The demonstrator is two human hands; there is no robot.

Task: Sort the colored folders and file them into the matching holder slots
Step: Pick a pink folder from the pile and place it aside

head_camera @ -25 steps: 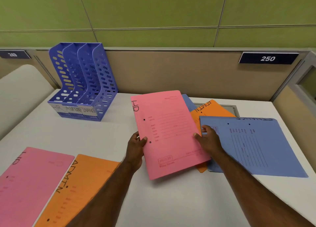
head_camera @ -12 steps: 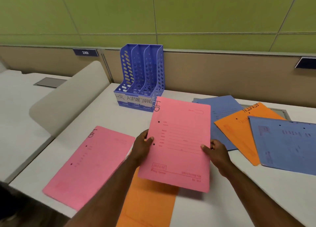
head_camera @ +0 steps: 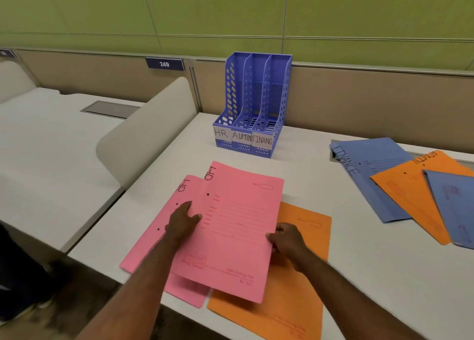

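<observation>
Folders [head_camera: 238, 227] on white desk [head_camera: 384, 275]; beige partition [head_camera: 359, 103], green wall [head_camera: 256, 9].

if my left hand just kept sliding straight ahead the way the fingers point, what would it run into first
Probably nothing soon. The left hand points up and slightly right over the pink folders; past their far edge lies bare desk, then the blue file holder, likely its HR slot. Depth is uncertain.
</observation>
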